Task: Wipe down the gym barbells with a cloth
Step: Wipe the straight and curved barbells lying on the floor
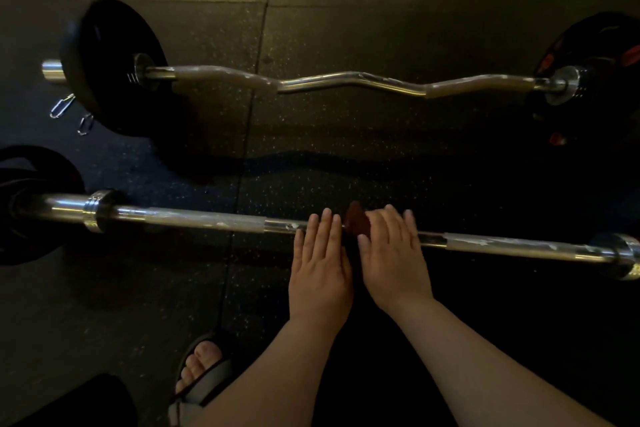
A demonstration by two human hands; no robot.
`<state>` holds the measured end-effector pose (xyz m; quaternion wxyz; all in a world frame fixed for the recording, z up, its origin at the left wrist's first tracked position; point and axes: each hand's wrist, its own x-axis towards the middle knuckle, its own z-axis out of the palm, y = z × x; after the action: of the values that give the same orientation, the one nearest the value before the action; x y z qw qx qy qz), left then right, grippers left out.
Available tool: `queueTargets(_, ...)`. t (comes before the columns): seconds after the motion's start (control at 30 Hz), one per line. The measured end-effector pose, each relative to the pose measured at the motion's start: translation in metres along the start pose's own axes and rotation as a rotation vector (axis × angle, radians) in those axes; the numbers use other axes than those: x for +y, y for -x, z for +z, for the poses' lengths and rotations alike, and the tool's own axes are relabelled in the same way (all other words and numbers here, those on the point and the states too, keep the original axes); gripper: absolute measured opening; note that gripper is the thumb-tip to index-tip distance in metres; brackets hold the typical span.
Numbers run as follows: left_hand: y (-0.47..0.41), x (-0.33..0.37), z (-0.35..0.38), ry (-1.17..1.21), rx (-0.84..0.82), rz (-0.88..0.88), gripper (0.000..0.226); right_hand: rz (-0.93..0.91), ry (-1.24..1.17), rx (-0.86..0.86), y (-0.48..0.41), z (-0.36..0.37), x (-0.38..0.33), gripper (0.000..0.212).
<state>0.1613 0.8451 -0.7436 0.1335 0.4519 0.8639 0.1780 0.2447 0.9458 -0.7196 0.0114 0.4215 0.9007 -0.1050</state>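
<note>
A straight chrome barbell point(194, 218) lies across the near floor, with taped grip sections either side of its middle. My left hand point(320, 263) rests on the bar's middle with straight fingers. Just to its right, my right hand point(391, 253) lies flat over the bar, and a dark reddish-brown cloth point(356, 220) shows between its thumb and forefinger, pressed against the bar. Most of the cloth is hidden under that palm. Farther away lies a curved curl bar point(349, 81) with a black plate point(110, 66) at its left end.
Black plates sit at the curl bar's right end point(595, 69) and at the near bar's left end point(27, 204). Two spring clips point(69, 113) lie on the speckled rubber floor. My sandalled foot point(204, 371) is at the bottom, left of my arms.
</note>
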Motion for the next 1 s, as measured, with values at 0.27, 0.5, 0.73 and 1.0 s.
queueTargets(0.27,0.006,0.004,-0.005,0.072,0.019,-0.072,0.057,0.172,-0.085,0.055,-0.001,0.003,-0.022,0.051)
queueTargets(0.5,0.004,0.01,-0.013,0.104,-0.014,-0.11,0.067,0.128,-0.005,0.072,0.001,-0.002,0.002,0.048)
queueTargets(0.73,0.005,0.011,-0.011,0.118,-0.022,-0.136,0.069,0.031,-0.056,-0.023,0.008,0.004,-0.023,0.058)
queueTargets(1.0,0.007,0.01,-0.017,0.164,-0.024,-0.127,0.073,0.242,-0.095,0.009,0.005,-0.003,-0.016,0.056)
